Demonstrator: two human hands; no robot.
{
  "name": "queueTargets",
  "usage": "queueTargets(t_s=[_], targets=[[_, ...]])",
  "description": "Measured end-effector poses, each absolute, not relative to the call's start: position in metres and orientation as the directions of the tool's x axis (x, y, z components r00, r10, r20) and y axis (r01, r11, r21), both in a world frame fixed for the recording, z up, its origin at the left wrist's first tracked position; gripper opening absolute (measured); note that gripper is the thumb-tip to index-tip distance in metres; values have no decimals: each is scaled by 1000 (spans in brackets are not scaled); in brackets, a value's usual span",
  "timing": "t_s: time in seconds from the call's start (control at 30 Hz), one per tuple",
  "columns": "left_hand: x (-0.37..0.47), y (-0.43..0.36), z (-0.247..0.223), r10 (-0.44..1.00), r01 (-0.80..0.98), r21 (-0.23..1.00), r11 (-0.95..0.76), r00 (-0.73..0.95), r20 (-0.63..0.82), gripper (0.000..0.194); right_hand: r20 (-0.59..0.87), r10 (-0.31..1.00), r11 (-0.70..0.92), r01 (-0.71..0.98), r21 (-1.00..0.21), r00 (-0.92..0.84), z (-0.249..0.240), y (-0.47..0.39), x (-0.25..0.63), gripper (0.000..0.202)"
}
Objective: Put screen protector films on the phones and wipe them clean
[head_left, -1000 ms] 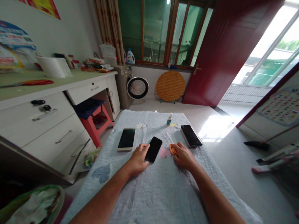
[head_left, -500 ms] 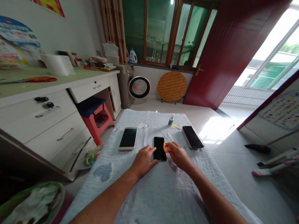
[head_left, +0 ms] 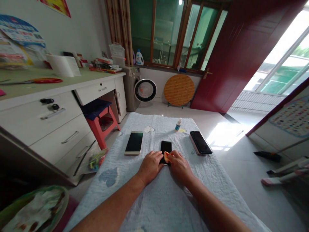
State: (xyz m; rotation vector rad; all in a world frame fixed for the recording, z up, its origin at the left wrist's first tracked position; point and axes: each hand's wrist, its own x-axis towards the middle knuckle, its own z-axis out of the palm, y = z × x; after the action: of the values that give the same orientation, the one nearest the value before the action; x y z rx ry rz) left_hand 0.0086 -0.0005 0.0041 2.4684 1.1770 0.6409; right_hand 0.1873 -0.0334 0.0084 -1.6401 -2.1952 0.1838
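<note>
A black smartphone point(head_left: 166, 146) lies flat on the cloth-covered table, screen up. My left hand point(head_left: 151, 164) grips its left edge, the thumb at the lower edge and the fingers along the side. In my right hand point(head_left: 180, 166) is a small orange cloth point(head_left: 166, 157), pinched by the fingers and pressed on the lower part of the screen. To the left lies a gold-framed smartphone point(head_left: 134, 143). On the right, another dark phone point(head_left: 201, 142) rests on a pinkish flat thing. A small spray bottle point(head_left: 178, 125) stands behind the middle phone.
A pale blue cloth point(head_left: 149, 212) covers the table. At left are a white desk point(head_left: 96, 84) with drawers, a red stool point(head_left: 101, 124) and a bin point(head_left: 64, 206). Beyond stand a washing machine point(head_left: 131, 77) with its door open and a round wooden tabletop point(head_left: 179, 90).
My right hand has moved the orange cloth from the phone's right edge leftward and down onto the lower screen. The left hand stays at the phone's left edge. The view has shifted slightly.
</note>
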Motion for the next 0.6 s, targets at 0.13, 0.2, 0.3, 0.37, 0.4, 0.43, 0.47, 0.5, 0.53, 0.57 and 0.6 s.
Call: queueTargets(t_s=[0.13, 0.2, 0.3, 0.37, 0.4, 0.43, 0.47, 0.5, 0.53, 0.57, 0.6], targets=[[9, -1, 6, 787, 638, 473, -608, 562, 256, 33, 230, 956, 256, 895, -365, -180, 9, -18, 192, 28], [9, -1, 5, 787, 641, 467, -609, 562, 256, 33, 224, 964, 222, 904, -365, -146, 10, -5, 196, 29], [9, -1, 3, 780, 638, 459, -619, 568, 263, 33, 215, 972, 168, 927, -336, -98, 7, 16, 202, 26], [10, 0, 2, 777, 636, 456, -623, 569, 269, 33, 229, 971, 141, 935, -326, -67, 5, 28, 203, 25], [10, 0, 1, 777, 637, 454, -623, 568, 270, 33, 240, 969, 134, 937, -322, -56, 5, 32, 203, 25], [10, 0, 1, 778, 639, 452, -622, 568, 268, 33, 250, 967, 133, 939, -316, -52, 5, 35, 202, 24], [10, 0, 1, 779, 641, 450, -622, 568, 267, 33, 259, 964, 136, 942, -306, -55, 5, 36, 201, 23], [10, 1, 1, 779, 643, 449, -621, 567, 266, 33, 269, 961, 146, 945, -292, -65, 6, 37, 199, 21], [10, 1, 1, 779, 641, 451, -621, 567, 267, 33, 279, 957, 162, 947, -279, -82, 7, 36, 197, 19], [10, 1, 1, 778, 638, 454, -622, 567, 269, 33, 289, 952, 185, 946, -268, -104, 7, 35, 195, 17], [10, 0, 1, 778, 635, 458, -622, 566, 273, 32, 296, 947, 209, 942, -262, -127, 8, 34, 194, 16]])
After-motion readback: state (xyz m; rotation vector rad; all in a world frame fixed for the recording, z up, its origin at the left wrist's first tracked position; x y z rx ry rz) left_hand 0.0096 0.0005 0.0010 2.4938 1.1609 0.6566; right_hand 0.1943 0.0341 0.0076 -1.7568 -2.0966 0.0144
